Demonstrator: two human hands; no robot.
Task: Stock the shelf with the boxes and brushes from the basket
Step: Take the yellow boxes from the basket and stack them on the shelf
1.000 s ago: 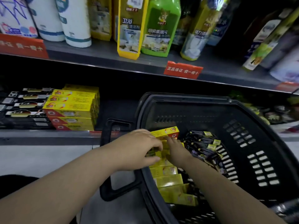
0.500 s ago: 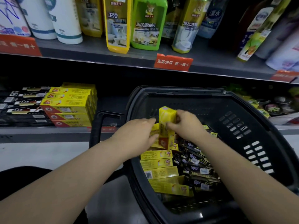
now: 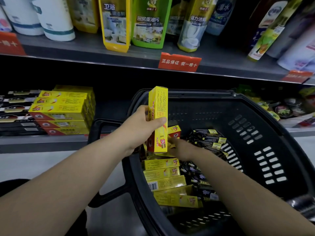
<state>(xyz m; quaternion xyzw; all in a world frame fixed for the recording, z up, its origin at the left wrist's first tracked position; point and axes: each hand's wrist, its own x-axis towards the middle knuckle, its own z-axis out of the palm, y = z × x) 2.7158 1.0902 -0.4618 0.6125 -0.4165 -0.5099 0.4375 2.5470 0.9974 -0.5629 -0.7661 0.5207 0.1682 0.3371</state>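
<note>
Clerk: Boxes in hand, counted?
Checker: One. A single yellow box [image 3: 158, 106] is held upright, gripped round its middle by the left hand [image 3: 141, 128], above the left rim of the basket [image 3: 255, 116].
Clerk: Boxes inside?
Checker: Five are counted along the basket's left side: four loose boxes [image 3: 163, 173] laid flat, and one red-ended box [image 3: 174, 132] tilted behind them. Black brush packs [image 3: 208, 139] are heaped to the right; their number cannot be told.
Clerk: Right hand [image 3: 180, 149]?
Checker: It is lowered among the boxes and blurred; whether anything is gripped cannot be told.
Clerk: Lower shelf [image 3: 42, 142]?
Checker: One shelf stack [image 3: 63, 109] of matching yellow boxes, three layers high at the front, is recorded, with black cartons [image 3: 15, 116] beside it. Three red tags [image 3: 179, 62] are noted on the upper ledge
</note>
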